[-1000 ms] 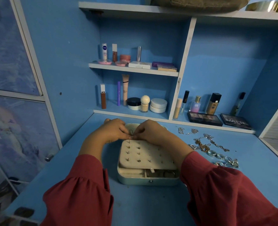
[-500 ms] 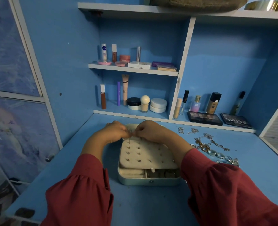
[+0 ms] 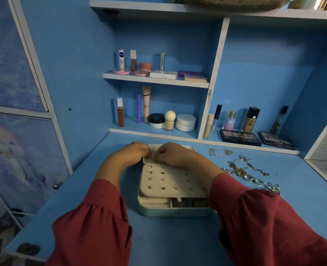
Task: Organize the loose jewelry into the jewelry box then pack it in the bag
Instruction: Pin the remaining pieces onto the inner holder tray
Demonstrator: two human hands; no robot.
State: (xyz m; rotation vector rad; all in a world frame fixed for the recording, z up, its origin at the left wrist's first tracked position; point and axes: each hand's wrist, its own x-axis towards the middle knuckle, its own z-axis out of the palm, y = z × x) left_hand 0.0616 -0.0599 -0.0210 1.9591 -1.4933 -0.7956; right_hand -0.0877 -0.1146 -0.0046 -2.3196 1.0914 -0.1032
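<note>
A pale green jewelry box (image 3: 173,212) lies open on the blue desk. Its cream earring panel (image 3: 170,181) holds several stud earrings. My left hand (image 3: 134,152) and my right hand (image 3: 173,153) meet at the panel's far left corner, fingertips pinched together around something too small to make out. Loose jewelry lies to the right: chains (image 3: 241,167), rings (image 3: 258,182) and small earrings (image 3: 219,152). No bag can be clearly told apart in view.
Cosmetics fill the shelves behind: bottles, jars (image 3: 185,122) and two dark palettes (image 3: 239,138). The desk's right edge (image 3: 324,175) meets a white slatted panel. A cabinet door with a knob (image 3: 57,184) stands on the left.
Both hands have stayed pinched together at the panel's far left corner, shifting only slightly. The view has tilted a little.
</note>
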